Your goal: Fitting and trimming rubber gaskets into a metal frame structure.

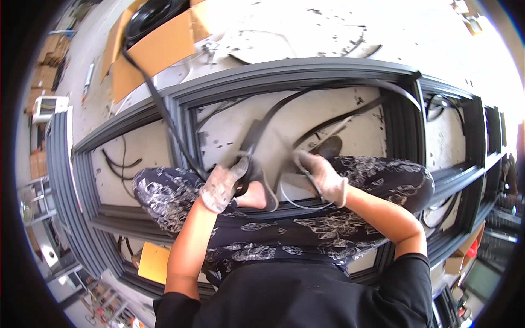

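Observation:
My left hand, in a white glove, is closed round a black rubber strip. From this hand the strip arches up and to the right inside the frame. My right hand, gloved too, is smeared by motion at the fingertips. Its fingers are bent around something dark and narrow that I cannot make out. A thin grey loop hangs just below it. Both hands are over a dark grey metal frame with several openings, between my bent knees. Another black strip runs down toward my left hand.
At the upper left an opened cardboard box holds a black coil. Dark scraps litter the pale floor beyond the frame. More grey profiles lie at the left. A yellow piece is beside my left forearm.

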`<state>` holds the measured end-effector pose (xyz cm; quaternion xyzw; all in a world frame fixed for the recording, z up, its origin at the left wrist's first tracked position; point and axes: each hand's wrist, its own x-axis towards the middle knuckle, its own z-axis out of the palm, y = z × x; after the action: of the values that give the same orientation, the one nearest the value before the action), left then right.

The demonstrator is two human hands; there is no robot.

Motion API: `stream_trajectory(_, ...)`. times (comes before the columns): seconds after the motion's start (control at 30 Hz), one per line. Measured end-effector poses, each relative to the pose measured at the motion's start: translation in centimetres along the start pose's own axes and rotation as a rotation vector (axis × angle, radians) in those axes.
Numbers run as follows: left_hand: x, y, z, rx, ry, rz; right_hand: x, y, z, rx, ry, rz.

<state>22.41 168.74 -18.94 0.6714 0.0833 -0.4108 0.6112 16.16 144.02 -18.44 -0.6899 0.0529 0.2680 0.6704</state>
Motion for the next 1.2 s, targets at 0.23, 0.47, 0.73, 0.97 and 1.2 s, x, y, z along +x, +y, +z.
stream_trajectory(0.23, 2.5, 4.5, 6.0, -0.641, -0.259, 0.253, 1.3, 0.5, 3.8, 0.141, 0.283, -0.220)
stream_trajectory(0.47, 2.9, 7.8, 8.3, -0.295, -0.255, 0.543, 0.8, -2.1, 2.2, 0.239, 0.491, -0.278)
stream_trajectory(0.73, 3.8, 8.8, 8.8, -0.429, -0.379, 0.587, 1.1, -3.7, 0.7, 0.380, 0.446, -0.269)
stream_trajectory(0.97, 3.5, 7.9, 7.6, 0.407, 0.031, 0.888, 1.4, -6.2, -1.0, 0.427, 0.576, -0.127)
stream_trajectory(1.2, 7.9, 6.0, -0.5, 1.227, 0.654, 1.225, -0.1, -8.3, -3.4, 1.040, 0.516, -0.041)
